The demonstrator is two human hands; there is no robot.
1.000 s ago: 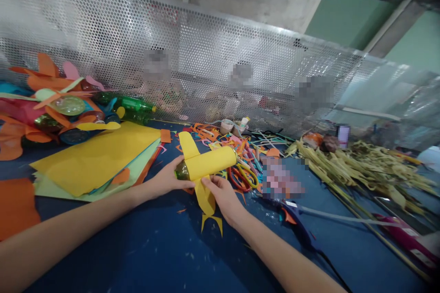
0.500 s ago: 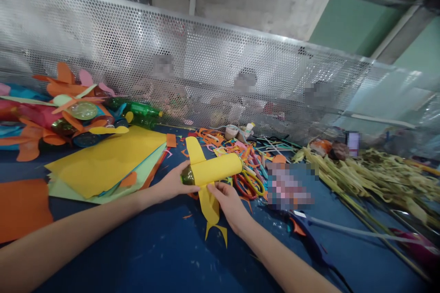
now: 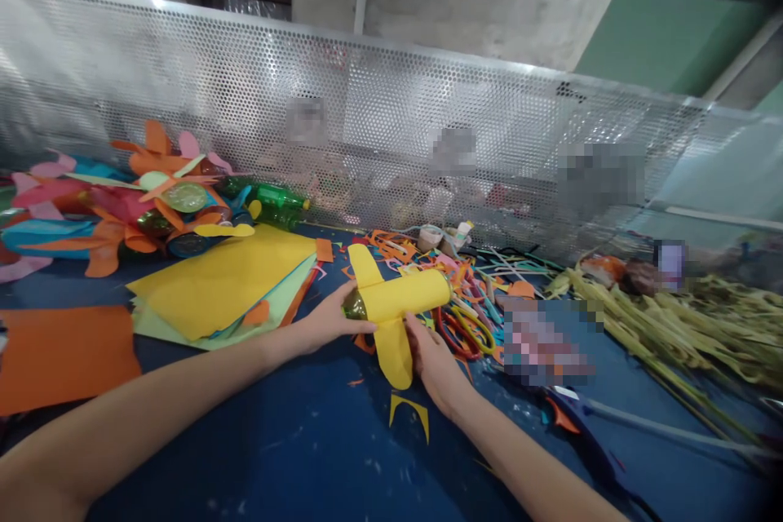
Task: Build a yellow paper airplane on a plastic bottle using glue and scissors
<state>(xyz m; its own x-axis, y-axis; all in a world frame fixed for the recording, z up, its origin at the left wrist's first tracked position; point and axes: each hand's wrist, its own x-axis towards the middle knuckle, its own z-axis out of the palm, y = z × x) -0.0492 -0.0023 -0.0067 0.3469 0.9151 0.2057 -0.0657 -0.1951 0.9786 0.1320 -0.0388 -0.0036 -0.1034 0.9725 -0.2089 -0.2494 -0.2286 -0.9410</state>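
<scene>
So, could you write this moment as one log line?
left hand: holding wrapped bottle | right hand: touching nearer yellow wing | on table: glue gun, orange sheet

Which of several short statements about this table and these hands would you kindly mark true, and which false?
1. The left hand holds the wrapped bottle by one end. True.
2. The paper wrapping is blue. False: it is yellow.
3. The orange sheet lies left of the yellow sheet. True.
4. The right hand touches the orange sheet. False: it is at the near yellow flap.
5. A green bottle on the left has a yellow cap. True.
</scene>
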